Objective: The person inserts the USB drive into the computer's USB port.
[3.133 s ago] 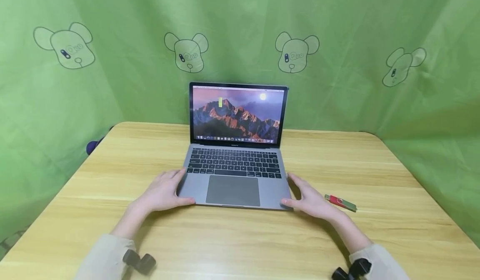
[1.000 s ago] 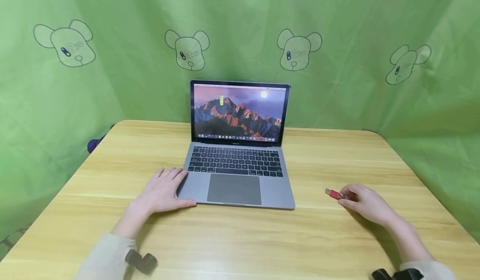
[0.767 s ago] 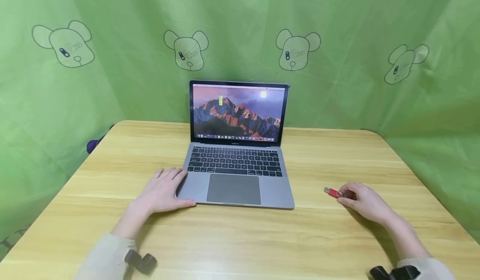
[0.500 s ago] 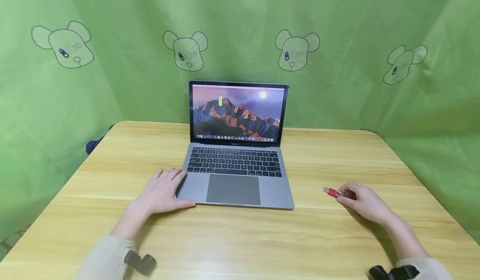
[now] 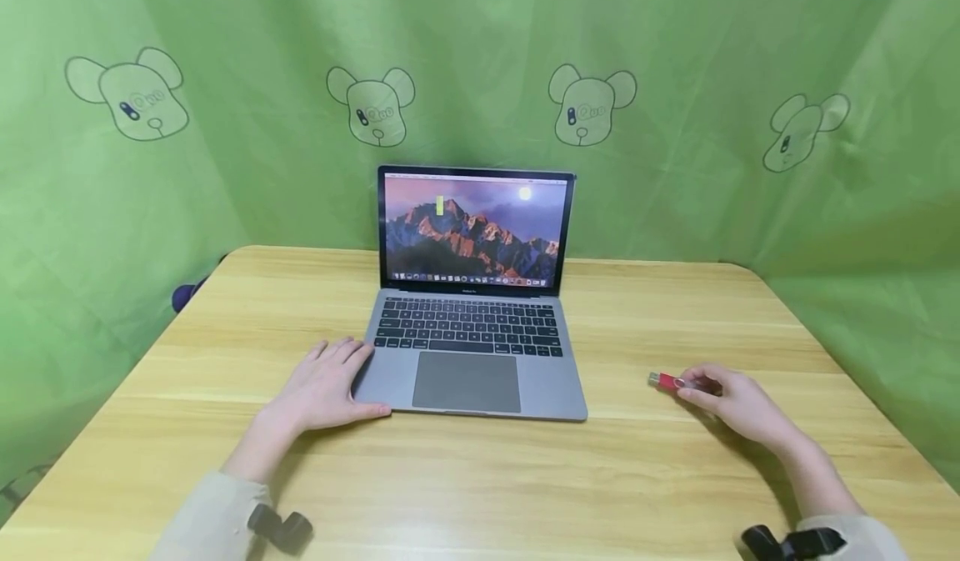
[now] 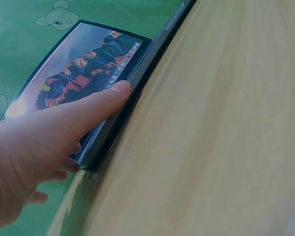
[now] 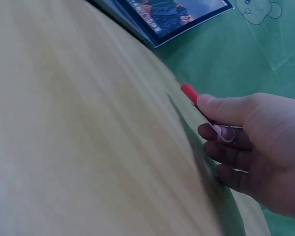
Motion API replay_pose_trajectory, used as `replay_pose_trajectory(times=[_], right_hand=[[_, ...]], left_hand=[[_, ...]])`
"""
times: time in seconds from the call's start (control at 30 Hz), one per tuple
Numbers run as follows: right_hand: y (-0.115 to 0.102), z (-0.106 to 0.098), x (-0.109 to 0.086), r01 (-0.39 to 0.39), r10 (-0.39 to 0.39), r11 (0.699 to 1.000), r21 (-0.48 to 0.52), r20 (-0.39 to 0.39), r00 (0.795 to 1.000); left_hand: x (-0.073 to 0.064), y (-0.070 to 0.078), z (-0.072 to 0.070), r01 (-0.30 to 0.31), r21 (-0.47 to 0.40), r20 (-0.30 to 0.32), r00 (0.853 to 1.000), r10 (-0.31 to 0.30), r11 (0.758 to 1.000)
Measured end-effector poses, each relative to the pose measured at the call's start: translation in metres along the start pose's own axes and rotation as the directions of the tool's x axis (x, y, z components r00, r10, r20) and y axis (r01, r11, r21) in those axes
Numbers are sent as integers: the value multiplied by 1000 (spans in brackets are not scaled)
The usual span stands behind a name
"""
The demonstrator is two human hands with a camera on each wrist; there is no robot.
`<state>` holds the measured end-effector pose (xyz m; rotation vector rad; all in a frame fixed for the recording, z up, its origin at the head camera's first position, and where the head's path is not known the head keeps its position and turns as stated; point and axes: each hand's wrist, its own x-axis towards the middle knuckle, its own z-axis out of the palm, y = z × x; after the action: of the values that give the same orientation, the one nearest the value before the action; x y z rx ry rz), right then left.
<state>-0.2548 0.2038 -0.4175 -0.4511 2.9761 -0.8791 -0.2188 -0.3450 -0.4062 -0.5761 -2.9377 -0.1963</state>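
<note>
Right hand (image 5: 738, 404), lower right: fingers pinching stick (image 5: 667, 382), which I'd hold level; left hand (image 5: 324, 388), lower left: spread fingers touching laptop (image 5: 470, 319).

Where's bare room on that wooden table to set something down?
The pale wooden table is bare in front of the open grey metal laptop, to its left beyond the left hand, and between its right side and the red USB stick. Crowded: the laptop's left front corner, where that hand rests, and around the right hand pinching the stick.
</note>
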Motion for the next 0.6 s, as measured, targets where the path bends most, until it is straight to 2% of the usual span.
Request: replay_pose_trajectory(times=[0.13,0.33,0.6], right_hand=[[0,-2,5,-10,9,997,80,16,1000],[2,-3,15,-90,82,965,245,45,996],[-5,-5,33,-107,104,972,208,27,994]], left_hand=[[0,0,0,-6,-3,-12,1000,6,1000],[0,0,1,0,-4,0,1000,0,1000],[0,0,1,7,-11,7,1000,-7,1000]])
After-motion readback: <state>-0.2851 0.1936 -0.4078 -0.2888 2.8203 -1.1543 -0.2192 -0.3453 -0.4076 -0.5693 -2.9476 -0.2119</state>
